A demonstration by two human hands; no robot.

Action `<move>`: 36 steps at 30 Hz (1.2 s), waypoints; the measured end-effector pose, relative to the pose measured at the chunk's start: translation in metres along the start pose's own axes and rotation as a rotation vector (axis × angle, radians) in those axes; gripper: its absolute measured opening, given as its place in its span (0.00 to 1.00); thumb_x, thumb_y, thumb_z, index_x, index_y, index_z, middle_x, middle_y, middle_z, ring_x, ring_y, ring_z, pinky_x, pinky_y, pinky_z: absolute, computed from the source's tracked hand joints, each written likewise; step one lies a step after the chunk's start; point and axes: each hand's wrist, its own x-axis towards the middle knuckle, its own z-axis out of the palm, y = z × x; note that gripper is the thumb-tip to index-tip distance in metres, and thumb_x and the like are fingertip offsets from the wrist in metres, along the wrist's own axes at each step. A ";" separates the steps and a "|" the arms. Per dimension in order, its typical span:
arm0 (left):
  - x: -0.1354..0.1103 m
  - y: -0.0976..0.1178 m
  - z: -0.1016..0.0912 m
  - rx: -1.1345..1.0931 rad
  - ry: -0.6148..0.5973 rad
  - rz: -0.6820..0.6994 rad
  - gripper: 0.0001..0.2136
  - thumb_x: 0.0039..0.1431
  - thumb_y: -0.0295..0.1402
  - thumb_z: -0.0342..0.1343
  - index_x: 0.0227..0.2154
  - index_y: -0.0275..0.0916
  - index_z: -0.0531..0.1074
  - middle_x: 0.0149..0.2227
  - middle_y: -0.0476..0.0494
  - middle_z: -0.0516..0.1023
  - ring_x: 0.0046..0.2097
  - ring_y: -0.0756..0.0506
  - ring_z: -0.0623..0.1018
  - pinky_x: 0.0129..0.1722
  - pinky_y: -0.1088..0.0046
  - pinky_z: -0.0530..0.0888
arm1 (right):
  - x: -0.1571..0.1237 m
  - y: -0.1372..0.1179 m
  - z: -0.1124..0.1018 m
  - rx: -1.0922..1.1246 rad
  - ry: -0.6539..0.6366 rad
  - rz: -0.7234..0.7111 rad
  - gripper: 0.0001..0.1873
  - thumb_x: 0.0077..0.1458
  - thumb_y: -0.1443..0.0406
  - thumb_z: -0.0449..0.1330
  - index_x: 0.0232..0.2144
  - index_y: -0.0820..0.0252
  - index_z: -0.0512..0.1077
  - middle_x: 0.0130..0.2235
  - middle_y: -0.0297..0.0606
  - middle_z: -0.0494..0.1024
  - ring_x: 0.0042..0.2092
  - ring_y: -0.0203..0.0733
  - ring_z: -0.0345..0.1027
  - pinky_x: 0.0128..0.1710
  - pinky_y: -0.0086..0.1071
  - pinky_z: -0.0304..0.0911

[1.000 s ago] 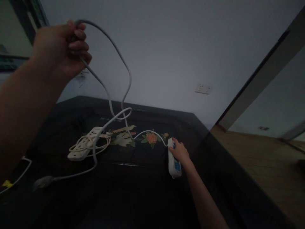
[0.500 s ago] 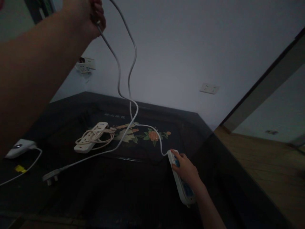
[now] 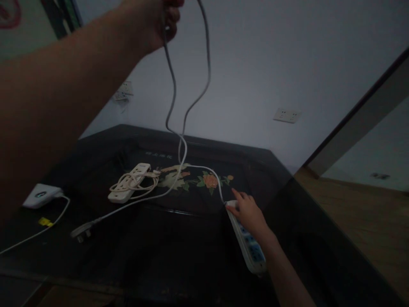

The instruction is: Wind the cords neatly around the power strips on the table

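Note:
My left hand (image 3: 156,21) is raised high at the top of the view, closed round a grey power cable (image 3: 174,94) that hangs down in a loop to the table. The cable's plug (image 3: 81,232) lies on the dark table (image 3: 179,260) at the front left. Its other end runs into a white power strip with blue sockets (image 3: 249,245). My right hand (image 3: 247,213) lies on the far end of that strip, fingers curled over it where the cable enters.
A second cream power strip wrapped in its own cord (image 3: 131,187) lies left of a flower picture (image 3: 207,181) on the tabletop. A small white device with a cord (image 3: 41,196) sits at the left edge. Wall sockets (image 3: 286,115) are behind; wooden floor (image 3: 361,221) at right.
My left hand has lifted the cable higher and moved it to the right. The cable's loop has pulled straighter. My right hand has drawn the blue-socket strip nearer and turned it lengthwise.

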 end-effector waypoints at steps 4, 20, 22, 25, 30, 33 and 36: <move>-0.028 -0.011 0.046 -0.017 -0.165 0.004 0.12 0.67 0.29 0.45 0.28 0.37 0.68 0.17 0.58 0.53 0.21 0.53 0.49 0.21 0.78 0.46 | 0.032 -0.026 -0.050 0.536 0.220 -0.254 0.33 0.57 0.61 0.55 0.63 0.57 0.53 0.55 0.47 0.69 0.55 0.46 0.64 0.48 0.39 0.65; -0.069 -0.021 0.036 0.133 -0.469 0.074 0.13 0.53 0.26 0.55 0.19 0.36 0.56 0.27 0.51 0.60 0.39 0.49 0.70 0.45 0.66 0.63 | 0.102 -0.022 0.000 0.223 -0.126 -0.295 0.34 0.42 0.68 0.67 0.54 0.60 0.68 0.55 0.49 0.70 0.57 0.53 0.61 0.56 0.42 0.54; -0.074 -0.022 0.030 0.156 -0.562 0.062 0.12 0.49 0.25 0.55 0.21 0.37 0.56 0.30 0.51 0.63 0.41 0.48 0.70 0.46 0.64 0.64 | 0.107 -0.032 0.005 0.287 -0.149 -0.338 0.34 0.40 0.67 0.69 0.53 0.61 0.68 0.54 0.48 0.71 0.57 0.52 0.61 0.55 0.40 0.55; -0.081 -0.022 0.024 0.182 -0.634 0.070 0.12 0.47 0.26 0.56 0.22 0.37 0.56 0.34 0.49 0.66 0.41 0.49 0.69 0.46 0.64 0.64 | 0.112 -0.046 0.013 0.396 -0.278 -0.425 0.20 0.41 0.63 0.69 0.39 0.62 0.75 0.37 0.40 0.78 0.42 0.46 0.71 0.42 0.36 0.64; -0.083 -0.024 0.011 0.242 -0.625 0.069 0.10 0.48 0.29 0.56 0.24 0.38 0.58 0.39 0.47 0.67 0.42 0.48 0.69 0.47 0.64 0.66 | 0.108 -0.056 0.014 0.633 -0.450 -0.511 0.16 0.54 0.54 0.57 0.28 0.62 0.73 0.25 0.34 0.75 0.26 0.36 0.69 0.27 0.29 0.64; -0.079 -0.032 0.002 0.331 -0.595 0.080 0.07 0.52 0.35 0.54 0.26 0.37 0.63 0.38 0.46 0.68 0.40 0.48 0.69 0.46 0.63 0.67 | 0.102 -0.053 -0.002 0.785 -0.460 -0.514 0.21 0.55 0.49 0.54 0.30 0.62 0.70 0.30 0.38 0.77 0.27 0.37 0.70 0.28 0.31 0.67; -0.075 -0.049 -0.005 0.474 -0.426 0.146 0.14 0.58 0.42 0.49 0.24 0.36 0.65 0.30 0.47 0.68 0.34 0.49 0.69 0.43 0.66 0.68 | 0.097 -0.046 -0.028 0.899 -0.400 -0.496 0.20 0.56 0.49 0.54 0.32 0.61 0.67 0.32 0.39 0.77 0.29 0.36 0.71 0.31 0.31 0.67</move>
